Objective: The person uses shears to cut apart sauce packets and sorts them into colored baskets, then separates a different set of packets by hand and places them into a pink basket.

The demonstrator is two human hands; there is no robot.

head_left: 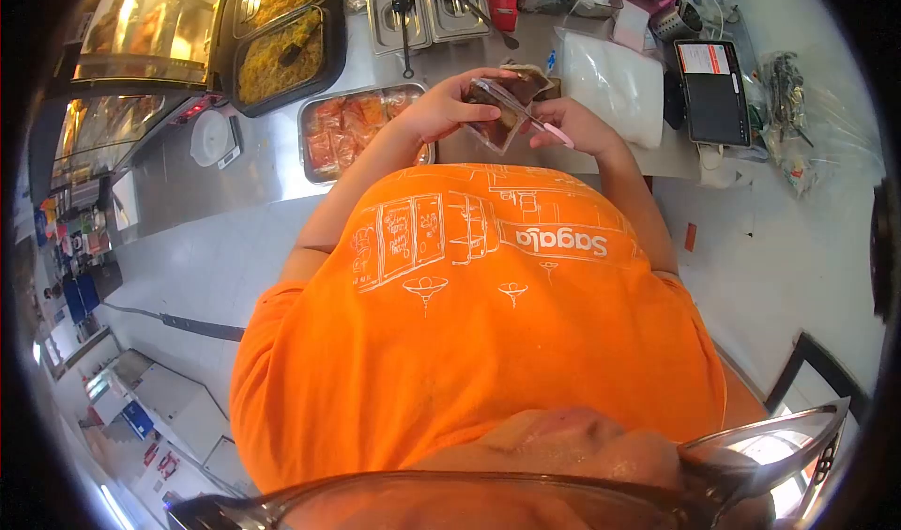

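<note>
steel counter (267,159) carries a metal tray (304,140) of reddish packets, left of the pouch. left hand (450,107) clamped on the clear, dark-filled pouch (500,128), raised above counter; right hand (574,128) closed round pink-handled scissors (557,134), blades at pouch.

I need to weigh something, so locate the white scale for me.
On the left of the head view, the white scale sits on the metal counter, left of the tray of reddish packets.

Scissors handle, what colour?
The scissors handle is pale pink; it shows best in the head view, the only one.
</note>
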